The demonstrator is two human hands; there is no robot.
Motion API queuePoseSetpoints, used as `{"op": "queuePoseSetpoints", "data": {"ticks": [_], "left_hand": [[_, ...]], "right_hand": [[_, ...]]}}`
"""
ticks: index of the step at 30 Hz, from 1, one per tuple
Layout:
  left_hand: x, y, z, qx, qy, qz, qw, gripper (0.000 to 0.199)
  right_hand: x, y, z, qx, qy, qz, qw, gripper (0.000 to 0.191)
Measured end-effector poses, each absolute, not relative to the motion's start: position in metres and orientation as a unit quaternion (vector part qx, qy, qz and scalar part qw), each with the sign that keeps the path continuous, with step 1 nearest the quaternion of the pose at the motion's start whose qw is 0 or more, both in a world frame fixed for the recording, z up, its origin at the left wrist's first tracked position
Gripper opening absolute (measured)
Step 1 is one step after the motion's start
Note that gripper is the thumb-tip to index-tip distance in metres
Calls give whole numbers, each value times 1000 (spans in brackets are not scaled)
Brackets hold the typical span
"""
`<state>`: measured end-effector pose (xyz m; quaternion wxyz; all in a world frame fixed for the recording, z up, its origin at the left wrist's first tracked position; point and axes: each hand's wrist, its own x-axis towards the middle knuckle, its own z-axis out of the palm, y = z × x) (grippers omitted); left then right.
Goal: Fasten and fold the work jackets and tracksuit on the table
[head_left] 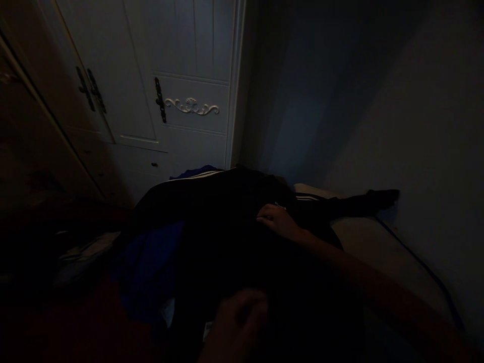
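Observation:
A black jacket point(242, 252) with white stripes on its sleeves lies spread out in front of me, one sleeve reaching off to the right. On its upper part rests my right hand point(279, 222), fingers curled closed at the dark fabric. A small pale spot shows beside its knuckles, too dim to name. Lower down and closer to me, my left hand point(240, 322) is slightly blurred, with thumb and forefinger bent together over the jacket. What lies between those fingers is lost in the dark. A small white label point(207, 330) shows beside the left hand.
Blue cloth point(151, 272) lies under the jacket's left side. Behind stands a white wardrobe point(196, 121) with dark handles and carved trim. A wall point(427, 141) rises at the right, and a blue cord or strip point(419, 262) runs over a pale surface point(363, 242).

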<state>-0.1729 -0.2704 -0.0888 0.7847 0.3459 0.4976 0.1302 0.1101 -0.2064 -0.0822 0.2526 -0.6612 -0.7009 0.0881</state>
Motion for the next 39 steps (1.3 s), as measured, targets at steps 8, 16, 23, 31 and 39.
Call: {"op": "queuePoseSetpoints", "data": {"ticks": [8, 16, 23, 31, 39], "left_hand": [[-57, -180, -112, 836, 362, 337, 239, 34], [-52, -132, -124, 897, 357, 226, 130, 45], [-50, -136, -131, 901, 386, 177, 93, 35], [-49, -136, -131, 902, 386, 176, 84, 37], [-50, -136, -132, 899, 388, 182, 90, 35]], "right_hand": [[110, -198, -94, -774, -478, 268, 317, 38], [113, -162, -84, -821, -530, 144, 156, 22], [113, -136, -84, -829, -530, 177, 31, 35], [117, -126, -93, -834, -488, 223, 130, 10], [143, -170, -96, -755, -390, 418, 322, 20]]}}
